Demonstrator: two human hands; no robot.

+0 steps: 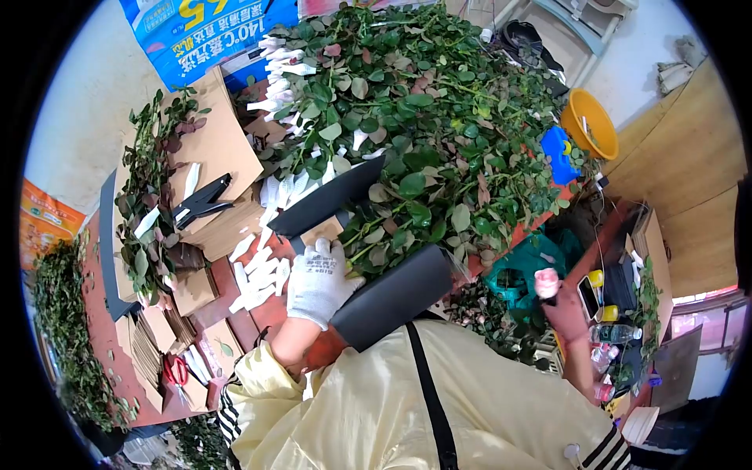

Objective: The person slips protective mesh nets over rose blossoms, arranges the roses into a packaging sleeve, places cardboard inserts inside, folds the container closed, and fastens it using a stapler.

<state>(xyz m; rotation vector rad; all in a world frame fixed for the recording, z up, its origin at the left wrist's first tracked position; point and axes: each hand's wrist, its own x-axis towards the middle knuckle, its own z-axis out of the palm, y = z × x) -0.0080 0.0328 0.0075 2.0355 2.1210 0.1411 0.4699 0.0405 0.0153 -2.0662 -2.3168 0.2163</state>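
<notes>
My left hand [317, 286], in a white knit glove with printing, lies with fingers stretched forward over a small piece of cardboard [323, 232]. The cardboard sits between two upturned sides of a black sheet [395, 298]. Leafy rose stems reach in beside the glove's thumb. Out to the right, my right hand [567, 315] is closed on a pale pink rose [547, 282] with its bloom upward; the fingers are partly blurred. A big heap of leafy rose stems [423, 102] covers the table ahead, with white-wrapped ends [282, 74] along its left side.
To the left, a black stapler [202, 202] rests on cardboard sheets [219, 133], with red-handled scissors [175, 371] nearer me. At right are an orange basin [589, 124], a blue object [559, 155], a teal plastic bag [509, 270], a phone [587, 298] and plastic bottles [615, 334].
</notes>
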